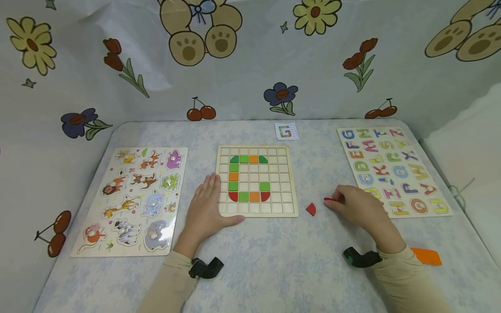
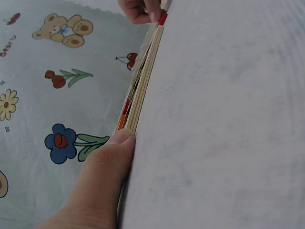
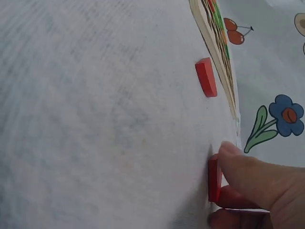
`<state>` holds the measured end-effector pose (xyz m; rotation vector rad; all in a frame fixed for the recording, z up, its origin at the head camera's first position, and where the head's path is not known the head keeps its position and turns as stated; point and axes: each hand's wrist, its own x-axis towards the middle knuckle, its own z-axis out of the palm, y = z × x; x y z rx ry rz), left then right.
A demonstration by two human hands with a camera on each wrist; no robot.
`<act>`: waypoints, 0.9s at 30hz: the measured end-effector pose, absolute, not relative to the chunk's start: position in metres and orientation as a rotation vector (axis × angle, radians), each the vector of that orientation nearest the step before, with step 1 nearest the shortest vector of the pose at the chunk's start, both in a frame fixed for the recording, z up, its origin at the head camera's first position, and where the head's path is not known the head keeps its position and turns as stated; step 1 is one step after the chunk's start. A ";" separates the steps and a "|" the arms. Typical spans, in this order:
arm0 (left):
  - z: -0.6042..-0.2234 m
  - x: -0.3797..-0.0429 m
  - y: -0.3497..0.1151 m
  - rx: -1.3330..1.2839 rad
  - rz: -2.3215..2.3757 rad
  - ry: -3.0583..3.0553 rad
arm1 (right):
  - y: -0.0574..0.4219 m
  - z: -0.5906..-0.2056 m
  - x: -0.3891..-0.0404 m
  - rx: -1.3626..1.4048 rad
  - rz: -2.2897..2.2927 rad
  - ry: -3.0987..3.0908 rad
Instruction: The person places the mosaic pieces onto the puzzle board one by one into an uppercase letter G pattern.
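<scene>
My left hand [image 1: 204, 206] rests at the lower left corner of a wooden grid board [image 1: 291, 174], fingers straight along its left side. The thumb [image 2: 107, 162] touches the board's front edge. Green, orange and red pieces on the board form a blocky figure with a gap on its right side. Just right of the board, my right hand [image 1: 360, 208] pinches a red quarter-round piece [image 3: 214, 179] between thumb and fingers, low at the table surface. A second red quarter-round piece [image 1: 311, 209] lies flat between that hand and the board.
An animal puzzle board [image 1: 129, 202] lies at the left, and an alphabet puzzle board [image 1: 399, 174] at the right, partly behind the right hand. Behind the grid board sits a small pattern card [image 1: 286, 131]. An orange object [image 1: 428, 256] shows beside the right sleeve.
</scene>
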<state>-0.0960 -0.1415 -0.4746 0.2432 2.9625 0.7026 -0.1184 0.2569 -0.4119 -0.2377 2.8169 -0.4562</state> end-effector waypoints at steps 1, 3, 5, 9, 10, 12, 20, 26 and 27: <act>-0.475 -0.096 -0.142 0.242 0.700 2.963 | 0.256 -0.412 -0.119 -0.238 -0.437 2.817; -0.474 -0.096 -0.142 0.239 0.700 2.962 | 0.256 -0.411 -0.120 -0.268 -0.422 2.802; -0.474 -0.096 -0.142 0.236 0.700 2.960 | 0.256 -0.410 -0.121 -0.322 -0.425 2.787; -0.474 -0.096 -0.141 0.230 0.697 2.958 | 0.258 -0.409 -0.122 -0.403 -0.485 2.761; -0.474 -0.096 -0.141 0.230 0.695 2.958 | 0.259 -0.410 -0.122 -0.407 -0.506 2.757; -0.474 -0.096 -0.141 0.232 0.693 2.960 | 0.259 -0.411 -0.122 -0.391 -0.542 2.755; -0.474 -0.096 -0.141 0.240 0.694 2.967 | 0.258 -0.420 -0.125 -0.341 -0.742 2.704; -0.474 -0.095 -0.141 0.246 0.702 2.967 | 0.248 -0.424 -0.135 -0.328 -0.839 2.717; -0.473 -0.095 -0.141 0.246 0.703 2.967 | 0.244 -0.424 -0.138 -0.329 -0.854 2.727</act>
